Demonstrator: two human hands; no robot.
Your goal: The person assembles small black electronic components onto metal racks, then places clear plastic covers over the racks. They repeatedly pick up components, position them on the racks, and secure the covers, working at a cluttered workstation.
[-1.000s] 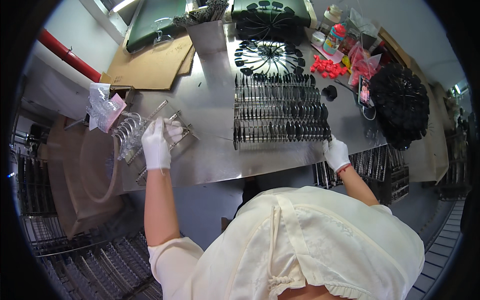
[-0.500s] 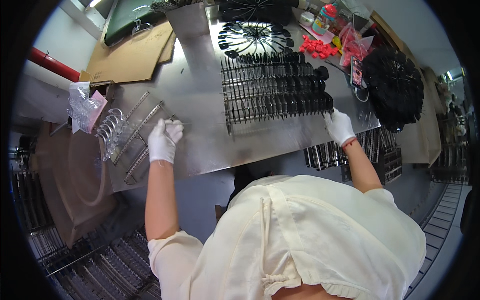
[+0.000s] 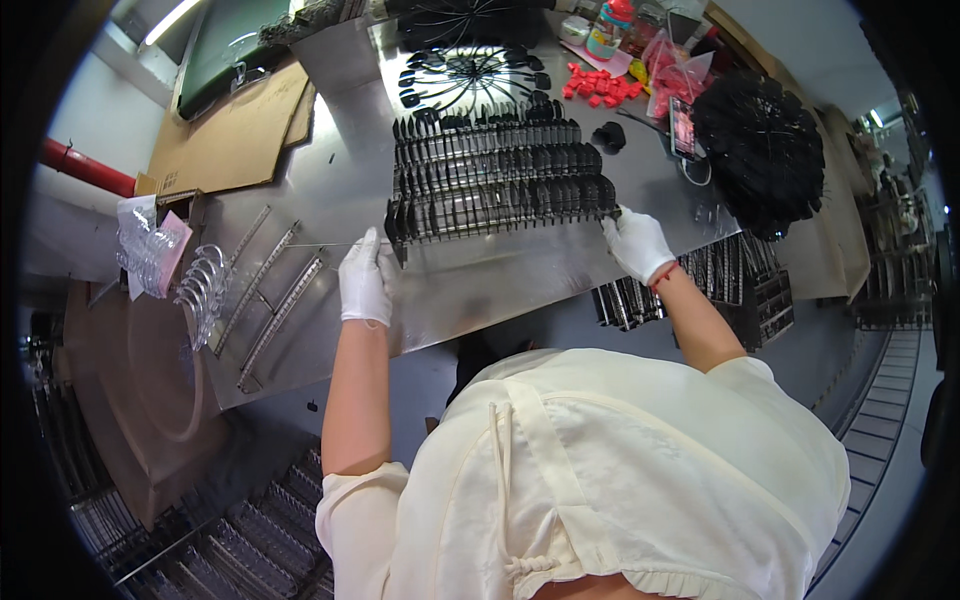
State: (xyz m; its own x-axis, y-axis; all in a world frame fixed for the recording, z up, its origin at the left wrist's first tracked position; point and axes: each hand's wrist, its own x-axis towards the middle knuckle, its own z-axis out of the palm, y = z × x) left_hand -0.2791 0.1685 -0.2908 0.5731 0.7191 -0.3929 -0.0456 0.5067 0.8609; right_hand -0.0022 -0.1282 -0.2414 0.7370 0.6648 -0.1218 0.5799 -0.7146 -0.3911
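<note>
A rack (image 3: 500,230) holding several rows of black, flat, paddle-like pieces stands on the metal table in front of me. My left hand (image 3: 366,282), in a white glove, is closed at the rack's near left end. From its fingers a thin straight rod (image 3: 318,245) sticks out to the left; where its other end lies is hidden by the hand. My right hand (image 3: 640,245), also gloved in white, grips the near right corner of the rack, its fingertips curled around the end of the front row.
Notched metal strips (image 3: 268,300) and clear plastic rings (image 3: 203,285) lie on the left. Behind the rack are spread black pieces (image 3: 475,75) and red parts (image 3: 600,85). A phone (image 3: 683,130) and a large black bundle (image 3: 760,155) sit right. More racks (image 3: 700,275) stand below the table edge.
My left hand has moved right, up to the rack's left end, and more of the rod now shows to its left. My right hand stays at the rack's right corner. The view has shifted slightly.
</note>
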